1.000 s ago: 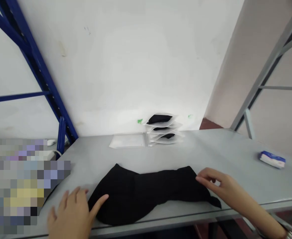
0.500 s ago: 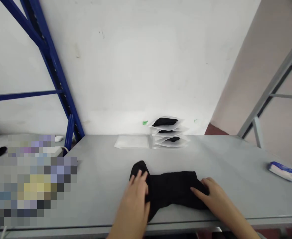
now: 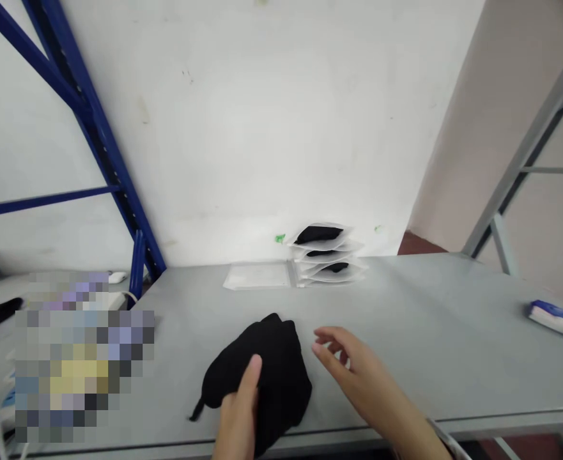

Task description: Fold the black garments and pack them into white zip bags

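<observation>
A folded black fabric item (image 3: 262,364) is at the front of the grey table, with a short narrow tip poking out at its lower left. My left hand (image 3: 240,402) grips it with the thumb on top; the other fingers are hidden beneath the cloth. Just to the right, my right hand (image 3: 346,361) is apart from the fabric, its fingers loosely curved with a gap to the thumb and nothing between them. Exactly what kind of garment the black cloth is, I cannot make out.
Against the wall, several white bags (image 3: 358,276) with black cloth inside lie stacked beside flat white bags (image 3: 257,276). A blue-and-white packet (image 3: 558,318) lies at the far right. Blue rack posts (image 3: 103,140) rise at left, near a blurred-out patch. The table's front edge (image 3: 501,418) runs below.
The black fabric went from stretched out sideways to a folded bundle under my left hand. My right hand let go of its right end and moved left. The view shifted slightly.
</observation>
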`<state>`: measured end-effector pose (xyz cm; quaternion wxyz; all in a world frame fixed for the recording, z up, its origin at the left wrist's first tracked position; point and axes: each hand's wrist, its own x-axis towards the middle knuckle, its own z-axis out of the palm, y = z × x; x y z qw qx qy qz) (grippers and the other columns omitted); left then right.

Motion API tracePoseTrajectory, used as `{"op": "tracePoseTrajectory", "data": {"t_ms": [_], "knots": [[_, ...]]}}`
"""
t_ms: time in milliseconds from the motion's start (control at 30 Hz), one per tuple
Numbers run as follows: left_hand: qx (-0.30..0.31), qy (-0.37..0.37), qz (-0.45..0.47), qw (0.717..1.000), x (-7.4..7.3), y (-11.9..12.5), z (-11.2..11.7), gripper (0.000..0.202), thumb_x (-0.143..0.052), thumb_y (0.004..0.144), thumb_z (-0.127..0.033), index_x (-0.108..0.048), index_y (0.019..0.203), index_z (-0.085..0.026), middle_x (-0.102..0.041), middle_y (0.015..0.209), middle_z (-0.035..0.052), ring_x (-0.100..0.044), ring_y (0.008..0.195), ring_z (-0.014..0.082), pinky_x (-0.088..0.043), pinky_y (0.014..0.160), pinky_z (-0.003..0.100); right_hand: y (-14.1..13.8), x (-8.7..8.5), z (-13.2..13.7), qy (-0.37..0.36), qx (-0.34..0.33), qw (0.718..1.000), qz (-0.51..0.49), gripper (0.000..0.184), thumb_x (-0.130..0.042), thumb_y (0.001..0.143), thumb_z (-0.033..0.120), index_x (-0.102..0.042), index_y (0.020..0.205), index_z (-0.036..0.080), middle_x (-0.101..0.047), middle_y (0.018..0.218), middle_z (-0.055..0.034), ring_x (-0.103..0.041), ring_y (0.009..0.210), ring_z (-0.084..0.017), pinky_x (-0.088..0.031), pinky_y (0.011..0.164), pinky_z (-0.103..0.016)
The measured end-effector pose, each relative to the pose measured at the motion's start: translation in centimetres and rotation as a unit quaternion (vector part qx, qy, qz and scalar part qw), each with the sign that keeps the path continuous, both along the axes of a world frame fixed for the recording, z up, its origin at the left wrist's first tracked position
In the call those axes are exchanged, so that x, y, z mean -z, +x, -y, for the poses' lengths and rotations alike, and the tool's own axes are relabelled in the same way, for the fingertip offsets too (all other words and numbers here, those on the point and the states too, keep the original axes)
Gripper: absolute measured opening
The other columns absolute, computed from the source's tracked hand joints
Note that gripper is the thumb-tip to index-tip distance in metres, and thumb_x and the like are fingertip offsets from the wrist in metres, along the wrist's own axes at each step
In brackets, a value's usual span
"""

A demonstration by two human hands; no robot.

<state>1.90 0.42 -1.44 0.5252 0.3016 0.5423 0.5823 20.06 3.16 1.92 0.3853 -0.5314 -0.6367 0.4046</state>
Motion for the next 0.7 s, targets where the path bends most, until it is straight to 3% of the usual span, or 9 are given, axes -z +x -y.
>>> {"op": "tracePoseTrajectory", "data": {"t_ms": [67, 167, 267, 367, 467, 533, 600, 633, 700], "knots": [[-0.047, -0.057, 0.100, 0.992, -0.5, 0.2, -0.2, 0.027, -0.061, 0.078, -0.039, -0.071, 0.083, -0.014, -0.074, 0.088, 0.0117, -0.064, 0.104, 0.0300, -0.052, 0.090, 0.040, -0.2, 1.8, -0.5, -0.052, 0.018, 0.998, 0.015, 0.045, -0.052, 0.082, 0.054, -0.062, 0.107, 0.018, -0.069, 0.088, -0.0099, -0.063, 0.077, -0.025, -0.049, 0.070, -0.039], [-0.076, -0.056, 0.203, 0.975, -1.1, 1.1, 0.0, 0.010, -0.065, 0.071, -0.024, -0.070, 0.073, -0.016, -0.075, 0.080, 0.0073, -0.067, 0.097, 0.0277, -0.054, 0.088, 0.038, -1.2, 2.8, -0.4, -0.127, -0.075, 0.983, -0.111, 0.055, -0.054, 0.082, 0.054, -0.055, 0.122, 0.016, -0.071, 0.084, -0.0074, -0.066, 0.069, -0.024, -0.052, 0.060, -0.036], [-0.071, -0.035, 0.255, 0.964, -1.2, 2.0, 0.6, 0.009, -0.068, 0.062, -0.018, -0.069, 0.071, -0.017, -0.075, 0.081, 0.0053, -0.068, 0.095, 0.0279, -0.055, 0.087, 0.037, -2.6, 2.4, 0.5, -0.120, -0.118, 0.956, -0.239, 0.045, -0.069, 0.075, 0.040, -0.061, 0.115, 0.020, -0.072, 0.100, -0.0045, -0.066, 0.094, -0.025, -0.051, 0.082, -0.034], [-0.055, -0.030, 0.243, 0.968, -0.9, 1.9, 1.0, 0.019, -0.072, 0.057, -0.016, -0.068, 0.076, -0.017, -0.075, 0.086, 0.0066, -0.067, 0.097, 0.0299, -0.055, 0.086, 0.038, -3.5, 2.1, 1.3, -0.130, -0.087, 0.932, -0.328, 0.041, -0.074, 0.071, 0.028, -0.064, 0.110, 0.021, -0.071, 0.107, -0.0032, -0.063, 0.102, -0.024, -0.048, 0.091, -0.035], [-0.084, -0.007, 0.154, 0.984, -0.7, 0.8, 0.9, 0.044, -0.069, 0.066, -0.024, -0.061, 0.108, -0.020, -0.071, 0.104, 0.0079, -0.062, 0.107, 0.0306, -0.053, 0.090, 0.042, -3.6, 2.4, 1.5, -0.138, -0.041, 0.905, -0.400, 0.042, -0.074, 0.071, 0.027, -0.063, 0.111, 0.021, -0.070, 0.110, -0.0039, -0.062, 0.104, -0.025, -0.046, 0.093, -0.037], [-0.148, 0.066, 0.021, 0.987, -0.6, 0.1, 0.8, 0.062, -0.062, 0.074, -0.028, -0.040, 0.132, -0.027, -0.058, 0.129, 0.0069, -0.052, 0.121, 0.0276, -0.046, 0.099, 0.043, -3.5, 2.7, 1.4, -0.126, 0.004, 0.900, -0.417, 0.045, -0.074, 0.070, 0.030, -0.062, 0.112, 0.021, -0.069, 0.112, -0.0043, -0.061, 0.107, -0.026, -0.045, 0.096, -0.038], [-0.211, 0.145, -0.168, 0.952, -0.6, -0.1, 0.9, 0.068, -0.058, 0.079, -0.030, -0.026, 0.140, -0.031, -0.037, 0.146, 0.0053, -0.037, 0.133, 0.0247, -0.033, 0.110, 0.043, -3.5, 2.9, 1.4, -0.109, 0.043, 0.908, -0.402, 0.048, -0.075, 0.069, 0.032, -0.061, 0.113, 0.022, -0.068, 0.113, -0.0044, -0.059, 0.110, -0.026, -0.043, 0.098, -0.039], [-0.208, 0.168, -0.257, 0.929, -0.6, 0.0, 1.1, 0.066, -0.056, 0.081, -0.031, -0.026, 0.140, -0.031, -0.031, 0.150, 0.0047, -0.031, 0.137, 0.0242, -0.026, 0.113, 0.043, -3.5, 2.9, 1.5, -0.099, 0.050, 0.915, -0.388, 0.049, -0.076, 0.068, 0.033, -0.061, 0.114, 0.022, -0.068, 0.114, -0.0043, -0.058, 0.111, -0.026, -0.043, 0.098, -0.039], [-0.121, 0.166, -0.350, 0.914, -0.6, 0.6, 1.7, 0.058, -0.054, 0.083, -0.034, -0.034, 0.137, -0.029, -0.030, 0.150, 0.0044, -0.025, 0.139, 0.0242, -0.020, 0.115, 0.043, -3.6, 2.9, 1.7, -0.086, 0.024, 0.927, -0.364, 0.047, -0.075, 0.070, 0.033, -0.061, 0.114, 0.025, -0.067, 0.116, -0.0032, -0.058, 0.112, -0.025, -0.043, 0.099, -0.037]]}}
